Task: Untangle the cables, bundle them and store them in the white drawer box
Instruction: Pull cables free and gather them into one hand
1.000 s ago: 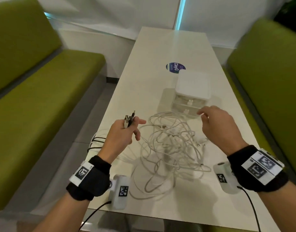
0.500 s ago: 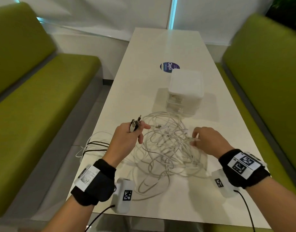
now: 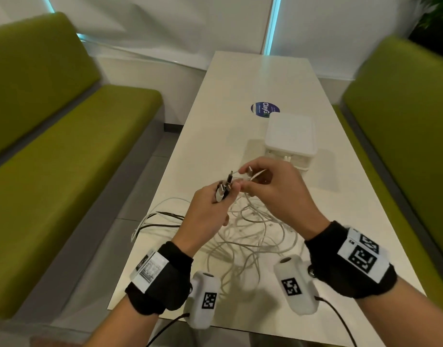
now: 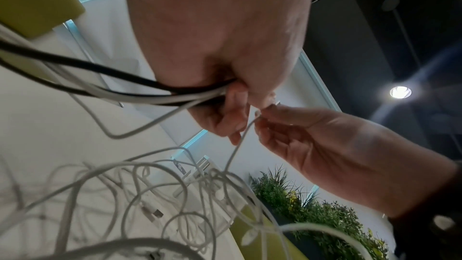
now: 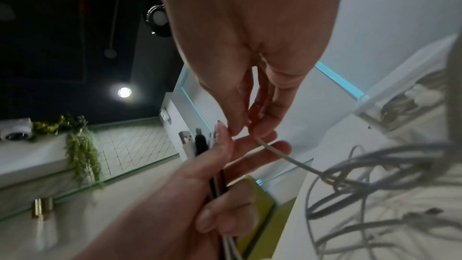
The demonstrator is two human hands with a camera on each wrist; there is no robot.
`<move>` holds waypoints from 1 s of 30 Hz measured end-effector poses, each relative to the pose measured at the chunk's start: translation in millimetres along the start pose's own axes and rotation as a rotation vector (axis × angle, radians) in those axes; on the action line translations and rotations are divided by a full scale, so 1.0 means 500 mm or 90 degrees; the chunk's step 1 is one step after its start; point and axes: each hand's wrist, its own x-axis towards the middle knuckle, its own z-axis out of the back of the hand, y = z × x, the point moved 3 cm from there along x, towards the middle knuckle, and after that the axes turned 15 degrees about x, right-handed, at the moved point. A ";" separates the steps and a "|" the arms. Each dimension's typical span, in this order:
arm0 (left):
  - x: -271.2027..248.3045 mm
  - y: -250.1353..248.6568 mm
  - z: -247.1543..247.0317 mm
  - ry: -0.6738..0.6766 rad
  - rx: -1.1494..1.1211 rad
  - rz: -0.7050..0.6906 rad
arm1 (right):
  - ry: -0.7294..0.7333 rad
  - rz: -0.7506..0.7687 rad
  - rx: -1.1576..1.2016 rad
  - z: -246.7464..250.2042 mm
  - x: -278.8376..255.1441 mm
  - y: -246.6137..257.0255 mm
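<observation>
A tangle of white cables (image 3: 250, 229) lies on the white table (image 3: 253, 78), with loops also in the left wrist view (image 4: 150, 195). My left hand (image 3: 215, 204) grips several cable ends, black and white, with their plugs (image 3: 224, 189) sticking up above the fist; the plugs (image 5: 195, 143) show in the right wrist view too. My right hand (image 3: 268, 186) pinches one white cable end (image 3: 250, 175) right beside the left hand's plugs; its cable (image 5: 287, 157) trails down to the tangle. The white drawer box (image 3: 290, 139) stands just beyond the hands.
Green benches run along both sides of the table (image 3: 65, 159) (image 3: 400, 116). A round blue sticker (image 3: 265, 110) sits behind the box. Black and white cable strands (image 3: 155, 221) hang over the table's left edge. A plant (image 4: 312, 211) stands to the right.
My right hand has lifted from the tangle with one white cable end and brought it up to the left hand's plugs. The left hand has risen slightly, still gripping its cable ends.
</observation>
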 end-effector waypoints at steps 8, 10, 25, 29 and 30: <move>0.005 0.009 -0.003 0.047 0.055 -0.030 | -0.024 -0.063 0.115 -0.025 -0.016 -0.009; 0.008 0.010 -0.010 0.038 0.095 -0.036 | -0.028 -0.053 0.093 -0.026 -0.020 -0.010; 0.014 0.009 -0.006 0.015 0.273 -0.015 | 0.066 0.037 -0.128 -0.053 -0.053 -0.016; 0.010 0.005 0.002 -0.035 0.353 -0.064 | 0.017 0.095 -0.163 -0.069 -0.066 -0.019; 0.008 0.002 0.005 -0.040 0.377 -0.070 | 0.015 0.099 -0.168 -0.072 -0.067 -0.020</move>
